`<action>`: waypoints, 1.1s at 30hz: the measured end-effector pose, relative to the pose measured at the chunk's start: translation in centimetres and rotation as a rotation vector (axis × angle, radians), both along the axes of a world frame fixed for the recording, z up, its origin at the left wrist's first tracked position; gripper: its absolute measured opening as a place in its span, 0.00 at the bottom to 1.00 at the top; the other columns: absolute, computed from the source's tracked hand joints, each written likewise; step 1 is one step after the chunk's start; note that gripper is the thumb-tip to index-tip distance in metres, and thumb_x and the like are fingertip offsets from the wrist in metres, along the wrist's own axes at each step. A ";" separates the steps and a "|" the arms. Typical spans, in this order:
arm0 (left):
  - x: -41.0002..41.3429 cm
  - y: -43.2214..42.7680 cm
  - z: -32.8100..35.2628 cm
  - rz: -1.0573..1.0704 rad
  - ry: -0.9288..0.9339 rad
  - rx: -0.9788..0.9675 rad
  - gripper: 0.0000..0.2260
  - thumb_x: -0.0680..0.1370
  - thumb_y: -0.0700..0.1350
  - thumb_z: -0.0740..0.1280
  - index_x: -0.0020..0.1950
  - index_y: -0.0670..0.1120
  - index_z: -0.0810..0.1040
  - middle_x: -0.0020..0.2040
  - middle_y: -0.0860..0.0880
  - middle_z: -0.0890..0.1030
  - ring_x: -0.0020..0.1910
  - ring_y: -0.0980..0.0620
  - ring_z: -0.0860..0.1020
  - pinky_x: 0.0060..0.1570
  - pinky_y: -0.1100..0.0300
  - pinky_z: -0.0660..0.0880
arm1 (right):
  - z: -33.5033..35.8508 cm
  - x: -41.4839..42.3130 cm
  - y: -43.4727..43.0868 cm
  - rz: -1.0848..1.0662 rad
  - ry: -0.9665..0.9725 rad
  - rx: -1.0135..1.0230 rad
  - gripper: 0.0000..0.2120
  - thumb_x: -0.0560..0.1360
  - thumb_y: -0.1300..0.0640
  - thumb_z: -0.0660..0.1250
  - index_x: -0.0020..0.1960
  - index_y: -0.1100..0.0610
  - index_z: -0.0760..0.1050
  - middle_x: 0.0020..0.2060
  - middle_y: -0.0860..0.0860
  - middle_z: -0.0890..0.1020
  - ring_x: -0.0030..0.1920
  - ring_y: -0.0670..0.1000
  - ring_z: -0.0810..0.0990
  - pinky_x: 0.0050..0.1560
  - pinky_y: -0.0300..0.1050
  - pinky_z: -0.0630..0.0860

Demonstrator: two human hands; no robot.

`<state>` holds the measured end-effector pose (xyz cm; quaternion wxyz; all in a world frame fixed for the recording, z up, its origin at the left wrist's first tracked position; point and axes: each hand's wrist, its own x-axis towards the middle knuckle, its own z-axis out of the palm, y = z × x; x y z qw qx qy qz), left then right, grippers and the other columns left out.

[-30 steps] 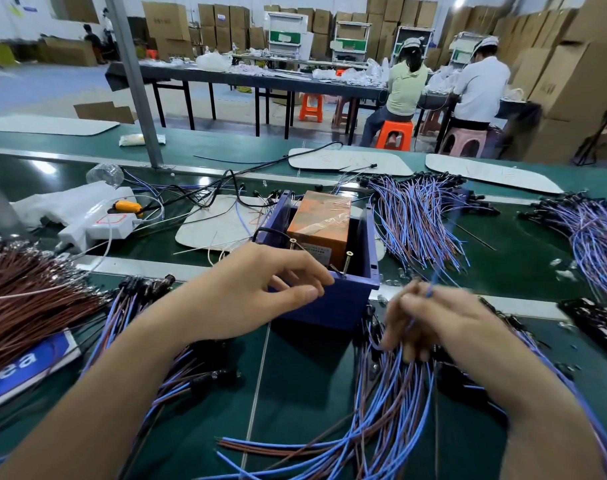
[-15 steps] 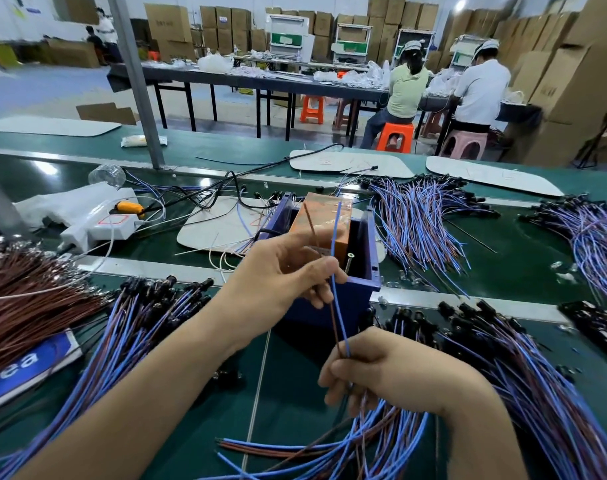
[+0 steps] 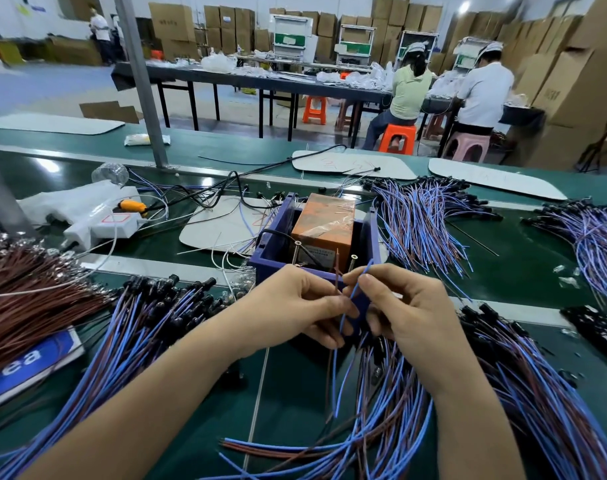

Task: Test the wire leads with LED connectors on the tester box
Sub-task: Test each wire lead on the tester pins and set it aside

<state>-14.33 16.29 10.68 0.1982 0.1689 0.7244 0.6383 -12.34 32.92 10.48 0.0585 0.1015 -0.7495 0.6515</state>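
Note:
The blue tester box (image 3: 270, 252) stands at mid-bench with an orange block (image 3: 324, 220) inside and two upright screw posts (image 3: 353, 263) near its front wall. My left hand (image 3: 295, 306) pinches the brown lead (image 3: 337, 275) of one wire pair. My right hand (image 3: 406, 306) pinches the blue lead (image 3: 359, 284) of the same pair. Both bare lead tips point up just in front of the posts, close to the box's front edge. The pair's lower end hangs between my hands; its LED connector is hidden.
Piles of blue-and-brown leads with black LED connectors lie at lower left (image 3: 149, 323), lower right (image 3: 502, 375), behind the box (image 3: 419, 223) and far right (image 3: 593, 237). A brown wire bundle (image 3: 25, 296) fills the left. A white power strip (image 3: 101, 225) sits behind it.
My right hand rose from the pile below the box to its front edge. The pair was split: the left hand now holds the brown lead, the right the blue.

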 end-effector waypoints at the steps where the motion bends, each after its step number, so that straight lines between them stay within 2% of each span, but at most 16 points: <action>1: -0.1 -0.2 0.1 0.010 -0.013 -0.004 0.10 0.80 0.42 0.63 0.46 0.39 0.81 0.34 0.46 0.82 0.31 0.53 0.81 0.34 0.66 0.77 | -0.1 -0.1 -0.1 -0.015 -0.032 -0.004 0.11 0.78 0.63 0.64 0.41 0.55 0.82 0.23 0.50 0.75 0.22 0.45 0.66 0.24 0.32 0.64; 2: -0.3 -0.4 0.3 0.033 -0.029 -0.013 0.12 0.80 0.44 0.61 0.46 0.39 0.81 0.34 0.44 0.82 0.31 0.52 0.81 0.33 0.66 0.77 | -0.4 -0.2 -0.2 -0.028 -0.074 -0.004 0.12 0.79 0.63 0.63 0.40 0.56 0.82 0.21 0.48 0.73 0.21 0.45 0.65 0.23 0.32 0.62; 5: -1.2 -1.5 0.6 0.135 -0.055 -0.088 0.17 0.83 0.47 0.56 0.49 0.36 0.79 0.31 0.42 0.81 0.27 0.50 0.80 0.28 0.64 0.77 | -1.2 -0.7 -0.3 -0.113 -0.198 0.015 0.13 0.80 0.62 0.62 0.40 0.57 0.81 0.22 0.48 0.75 0.20 0.44 0.65 0.22 0.33 0.61; 9: -2.0 -2.3 0.3 0.201 -0.082 -0.228 0.19 0.84 0.48 0.52 0.50 0.37 0.76 0.28 0.41 0.80 0.22 0.48 0.78 0.23 0.63 0.75 | -2.2 -1.3 -0.2 -0.249 -0.218 0.188 0.13 0.79 0.58 0.63 0.38 0.51 0.82 0.20 0.43 0.75 0.20 0.40 0.68 0.27 0.31 0.64; 11: -2.4 -2.5 -0.1 0.221 -0.095 -0.278 0.19 0.84 0.48 0.52 0.49 0.37 0.76 0.27 0.41 0.80 0.21 0.48 0.77 0.22 0.63 0.74 | -2.4 -1.5 -0.3 -0.249 -0.230 0.207 0.13 0.79 0.58 0.63 0.39 0.51 0.82 0.19 0.42 0.73 0.21 0.40 0.68 0.27 0.31 0.64; 14: -3.1 -2.9 -0.6 0.240 -0.109 -0.313 0.20 0.84 0.47 0.51 0.49 0.36 0.76 0.25 0.42 0.79 0.19 0.49 0.75 0.20 0.64 0.71 | -2.7 -1.6 -0.7 -0.221 -0.245 0.186 0.14 0.79 0.59 0.62 0.39 0.52 0.82 0.20 0.43 0.70 0.21 0.41 0.65 0.30 0.37 0.63; 19: -3.6 -3.1 -1.2 0.220 -0.116 -0.355 0.19 0.84 0.47 0.52 0.47 0.38 0.78 0.24 0.43 0.79 0.18 0.50 0.74 0.19 0.65 0.70 | -3.5 -1.9 -1.8 -0.198 -0.240 0.210 0.14 0.80 0.60 0.62 0.37 0.53 0.80 0.21 0.45 0.68 0.23 0.45 0.63 0.30 0.40 0.61; 22: -3.9 -3.1 -1.7 0.216 -0.114 -0.363 0.19 0.84 0.47 0.52 0.48 0.39 0.78 0.24 0.44 0.79 0.18 0.50 0.74 0.19 0.66 0.69 | -4.2 -2.3 -2.4 -0.228 -0.252 0.226 0.14 0.79 0.60 0.60 0.37 0.53 0.78 0.19 0.45 0.69 0.24 0.46 0.66 0.30 0.40 0.61; 25: -4.0 -3.1 -1.9 0.219 -0.113 -0.360 0.18 0.84 0.47 0.52 0.48 0.39 0.78 0.24 0.43 0.79 0.18 0.50 0.74 0.19 0.66 0.68 | -4.8 -2.6 -3.1 -0.272 -0.265 0.188 0.14 0.79 0.61 0.58 0.38 0.53 0.75 0.24 0.47 0.71 0.27 0.49 0.68 0.31 0.42 0.62; 28: -4.1 -3.1 -2.1 0.221 -0.105 -0.363 0.18 0.84 0.47 0.52 0.49 0.39 0.78 0.24 0.44 0.79 0.18 0.51 0.74 0.19 0.66 0.68 | -5.0 -2.6 -4.0 -0.293 -0.268 0.115 0.14 0.79 0.61 0.57 0.37 0.53 0.74 0.21 0.45 0.70 0.26 0.50 0.66 0.31 0.45 0.62; 30: -4.1 -3.1 -2.1 0.224 -0.095 -0.365 0.19 0.84 0.48 0.52 0.49 0.39 0.78 0.24 0.44 0.79 0.18 0.51 0.73 0.19 0.66 0.68 | -5.0 -2.4 -4.9 -0.326 -0.274 -0.003 0.14 0.80 0.61 0.56 0.38 0.54 0.73 0.18 0.44 0.69 0.25 0.49 0.66 0.30 0.45 0.62; 33: -4.1 -3.0 -2.1 0.228 -0.086 -0.370 0.19 0.84 0.48 0.52 0.48 0.40 0.79 0.24 0.44 0.79 0.18 0.51 0.73 0.19 0.66 0.68 | -4.9 -1.8 -6.3 -0.352 -0.318 -0.281 0.14 0.82 0.61 0.53 0.41 0.58 0.71 0.19 0.45 0.66 0.21 0.44 0.61 0.23 0.38 0.59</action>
